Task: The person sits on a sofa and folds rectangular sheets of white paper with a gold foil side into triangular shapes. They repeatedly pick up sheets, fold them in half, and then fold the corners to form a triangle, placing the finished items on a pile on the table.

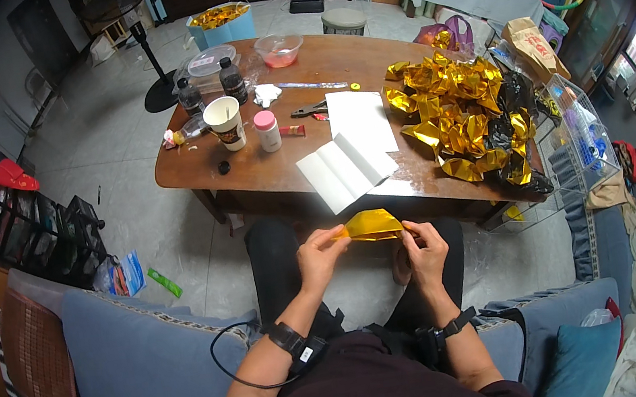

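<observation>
Between my two hands, above my lap, is a folded piece of shiny gold foil paper (373, 225), boat-shaped with pointed ends. My left hand (322, 261) pinches its left tip with thumb and fingers. At the opposite tip, my right hand (425, 252) grips the paper the same way. Just beyond, on the wooden table (274, 174), lie white paper sheets (360, 118) and a creased white sheet (342, 171) that reaches the near edge. A large heap of similar gold folded pieces (460, 97) covers the table's right side, partly on black plastic.
A paper cup (225, 124), a pink-capped bottle (267, 131), dark bottles (232, 82), pliers (310, 109) and a clear bowl (279, 49) stand on the table. Behind it is a blue container (221, 27) of gold pieces. A wire rack (579, 133) stands at right; blue sofa seats (143, 345) flank me.
</observation>
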The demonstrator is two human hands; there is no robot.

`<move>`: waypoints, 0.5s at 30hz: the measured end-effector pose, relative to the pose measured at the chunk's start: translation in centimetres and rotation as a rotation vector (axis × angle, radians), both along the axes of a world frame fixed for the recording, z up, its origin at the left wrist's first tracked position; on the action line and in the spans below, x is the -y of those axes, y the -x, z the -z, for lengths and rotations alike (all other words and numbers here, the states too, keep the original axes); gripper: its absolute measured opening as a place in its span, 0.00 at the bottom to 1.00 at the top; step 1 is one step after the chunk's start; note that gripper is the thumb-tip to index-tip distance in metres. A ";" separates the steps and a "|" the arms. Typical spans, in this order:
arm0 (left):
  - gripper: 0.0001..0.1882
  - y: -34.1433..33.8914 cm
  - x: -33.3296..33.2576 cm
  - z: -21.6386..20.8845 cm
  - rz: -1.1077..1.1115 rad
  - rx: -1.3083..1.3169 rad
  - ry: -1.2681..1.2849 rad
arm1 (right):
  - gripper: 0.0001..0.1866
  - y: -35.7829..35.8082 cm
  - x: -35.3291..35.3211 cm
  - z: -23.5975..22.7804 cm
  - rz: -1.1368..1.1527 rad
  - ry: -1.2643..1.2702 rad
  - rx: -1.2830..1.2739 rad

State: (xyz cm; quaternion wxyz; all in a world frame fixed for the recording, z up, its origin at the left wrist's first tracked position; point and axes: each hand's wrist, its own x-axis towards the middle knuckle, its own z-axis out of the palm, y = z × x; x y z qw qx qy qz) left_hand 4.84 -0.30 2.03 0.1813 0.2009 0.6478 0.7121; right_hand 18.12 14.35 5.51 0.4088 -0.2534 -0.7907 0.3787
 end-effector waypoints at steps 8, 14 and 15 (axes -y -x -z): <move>0.08 0.1 0.4 -0.3 -0.062 -0.265 0.185 | 0.03 0.4 0.1 -0.1 0.033 -0.057 0.028; 0.10 0.4 -0.1 -1.0 -0.066 -0.339 0.252 | 0.03 0.7 1.0 0.7 -0.048 -0.042 0.044; 0.13 0.8 -0.2 -0.1 -0.087 -0.318 0.249 | 0.03 0.7 1.2 0.8 -0.030 0.031 0.054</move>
